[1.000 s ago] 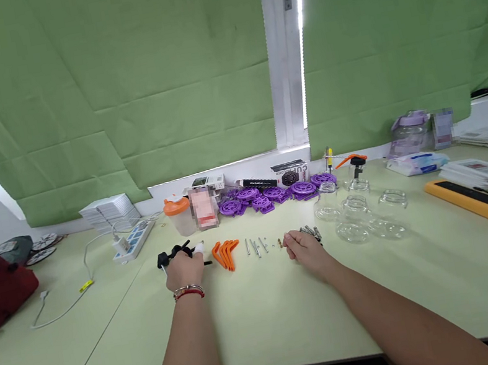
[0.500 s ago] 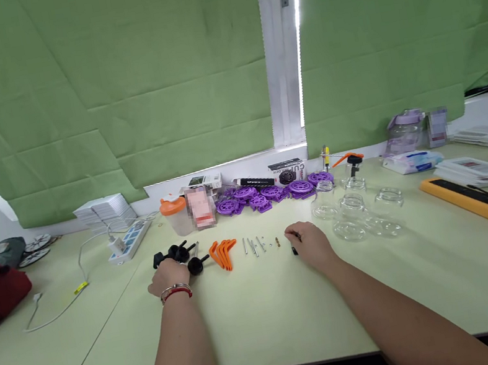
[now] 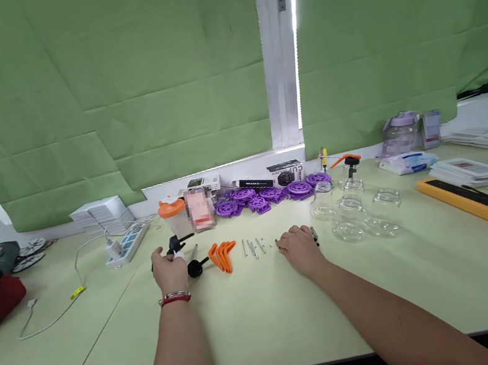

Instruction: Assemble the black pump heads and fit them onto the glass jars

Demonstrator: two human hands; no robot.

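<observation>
My left hand (image 3: 170,275) is closed around a black spouted cap (image 3: 176,243), its spout pointing right and a white part showing beneath. Beside that hand another black spouted cap (image 3: 196,269) lies on the table, close to orange bent levers (image 3: 223,256). My right hand (image 3: 301,252) is palm down, its bent fingertips pressed together at the table where small brass pieces lay; what they pinch is hidden. Springs and small black parts (image 3: 314,234) lie just right of it. Between the hands are several metal pins (image 3: 252,248) and tiny nuts (image 3: 270,246).
Purple wheel-shaped parts (image 3: 256,200) lie along the back, near an orange-lidded shaker (image 3: 174,213). Clear glass-like jars (image 3: 351,217) stand right of my right hand, one topped by a black and orange cap. A power strip (image 3: 128,244) and a yellow-black case (image 3: 479,207) lie farther out.
My left hand has lifted and turned a black spouted cap. My right hand has shifted slightly left over the brass pieces, uncovering springs on its right side.
</observation>
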